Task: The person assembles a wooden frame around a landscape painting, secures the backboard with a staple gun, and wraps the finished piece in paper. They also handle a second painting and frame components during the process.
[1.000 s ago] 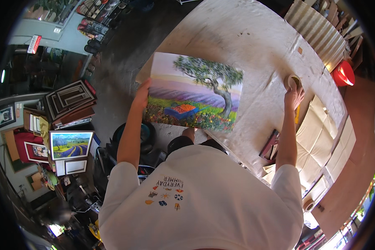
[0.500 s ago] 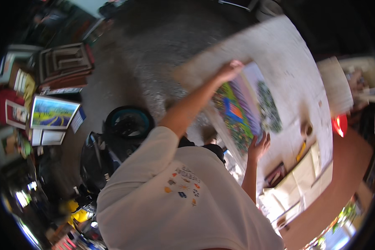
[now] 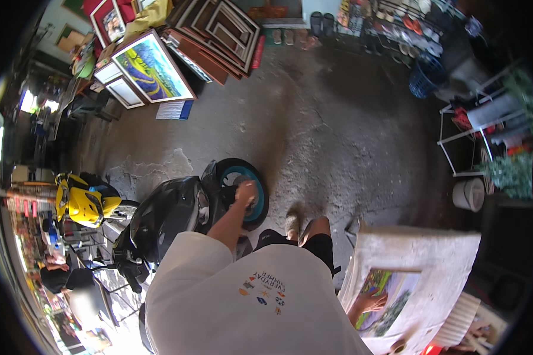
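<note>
A landscape painting (image 3: 391, 302) with flowers, a purple strip and dark foliage lies on a pale work table (image 3: 420, 248) at the lower right. My right hand (image 3: 372, 302) is open over the left part of the painting, fingers stretched across it. At the left, my left hand (image 3: 246, 192) hangs away from the table. It appears in front of the teal-rimmed wheel (image 3: 260, 204) of a black motorbike (image 3: 169, 207). Its fingers are small and blurred, so their pose and any contact with the wheel cannot be made out.
A framed landscape (image 3: 151, 68) leans with stacked frames (image 3: 231, 29) at the far left. A yellow motorbike (image 3: 83, 201) stands at the left. Shoes on a rack (image 3: 408, 26), a blue basket (image 3: 426, 77), a metal stand (image 3: 465, 142) and a white bucket (image 3: 469, 195) line the right.
My view has swung left, so the table now sits at the lower right. My left hand has left the painting's upper edge and dropped beside me; my right hand lies farther over the painting.
</note>
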{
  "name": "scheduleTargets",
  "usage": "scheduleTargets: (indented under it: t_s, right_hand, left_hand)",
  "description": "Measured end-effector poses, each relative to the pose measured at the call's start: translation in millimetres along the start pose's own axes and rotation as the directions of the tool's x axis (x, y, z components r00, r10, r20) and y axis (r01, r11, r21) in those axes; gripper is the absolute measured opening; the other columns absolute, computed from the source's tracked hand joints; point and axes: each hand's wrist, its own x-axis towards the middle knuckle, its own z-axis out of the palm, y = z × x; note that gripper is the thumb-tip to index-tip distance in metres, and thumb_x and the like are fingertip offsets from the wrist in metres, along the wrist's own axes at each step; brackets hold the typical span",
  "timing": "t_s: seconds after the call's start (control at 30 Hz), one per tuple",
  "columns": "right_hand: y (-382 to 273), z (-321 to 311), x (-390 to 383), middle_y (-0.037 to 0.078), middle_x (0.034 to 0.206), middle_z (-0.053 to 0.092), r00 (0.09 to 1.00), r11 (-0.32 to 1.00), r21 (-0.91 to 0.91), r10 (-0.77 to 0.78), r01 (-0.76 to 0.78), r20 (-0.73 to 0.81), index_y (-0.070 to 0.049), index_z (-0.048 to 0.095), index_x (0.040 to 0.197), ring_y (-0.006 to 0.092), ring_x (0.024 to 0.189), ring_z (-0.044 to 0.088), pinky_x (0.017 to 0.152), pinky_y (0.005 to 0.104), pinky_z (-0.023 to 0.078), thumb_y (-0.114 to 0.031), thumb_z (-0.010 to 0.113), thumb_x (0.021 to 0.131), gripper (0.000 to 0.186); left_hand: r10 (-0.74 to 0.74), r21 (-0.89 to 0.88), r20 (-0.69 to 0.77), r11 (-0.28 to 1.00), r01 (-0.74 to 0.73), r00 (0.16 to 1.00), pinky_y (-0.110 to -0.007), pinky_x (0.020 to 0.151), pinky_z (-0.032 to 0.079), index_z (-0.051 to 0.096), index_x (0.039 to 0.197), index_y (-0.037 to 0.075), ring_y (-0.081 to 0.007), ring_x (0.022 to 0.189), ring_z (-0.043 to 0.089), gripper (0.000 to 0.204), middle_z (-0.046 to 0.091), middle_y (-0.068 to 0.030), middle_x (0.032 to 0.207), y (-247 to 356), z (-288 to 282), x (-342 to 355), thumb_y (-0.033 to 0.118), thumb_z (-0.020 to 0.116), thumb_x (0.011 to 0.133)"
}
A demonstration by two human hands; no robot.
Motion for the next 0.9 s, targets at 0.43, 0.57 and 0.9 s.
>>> scheduleTargets:
  t_s: [0.43, 0.57, 0.9]
  right_hand:
    - [-510.9, -14.8, 192.0, 0.013, 0.103, 0.067, 0.448, 0.260, 0.657, -0.884, 0.708, -0.133, -0.006, 0.068, 0.102, 0.0337, 0.101, 0.059, 0.091, 0.0445, 0.045, -0.017, 0.062, 0.092, 0.016]
    - [-674.4, -64.2, 205.0, 0.015, 0.105, 0.067, 0.144, 0.080, 0.751, -0.989, 0.655, -0.020, -0.003, 0.068, 0.105, 0.0336, 0.102, 0.060, 0.091, 0.0427, 0.046, -0.018, 0.061, 0.095, 0.020]
    - [-982.5, -157.6, 163.3, 0.016, 0.101, 0.068, -0.225, -0.287, 0.676, -0.957, 0.679, -0.181, -0.001, 0.066, 0.107, 0.0324, 0.094, 0.065, 0.085, 0.0410, 0.050, -0.022, 0.062, 0.095, 0.024]
  left_hand:
    - [-0.266, -0.502, 0.054, 0.826, 0.256, 0.962, -0.033, 0.050, 0.045, 0.061, 0.084, 0.010, -0.0182, 0.055, 0.060, 0.026, 0.058, -0.0060, 0.064, -87.6, -77.0, -37.9, 0.029, 0.049, 0.096]
    - [-0.082, -0.352, 0.242, 0.921, 0.167, 0.967, -0.036, 0.046, 0.043, 0.062, 0.077, 0.008, -0.0165, 0.058, 0.061, 0.034, 0.066, -0.0088, 0.072, -40.1, -42.0, -73.5, 0.036, 0.054, 0.096]
    - [0.059, -0.297, -0.076, 0.952, -0.079, 0.995, -0.034, 0.058, 0.051, 0.066, 0.102, 0.006, -0.0187, 0.073, 0.067, 0.032, 0.071, -0.0094, 0.089, 22.6, -38.5, 45.7, 0.035, 0.056, 0.097]
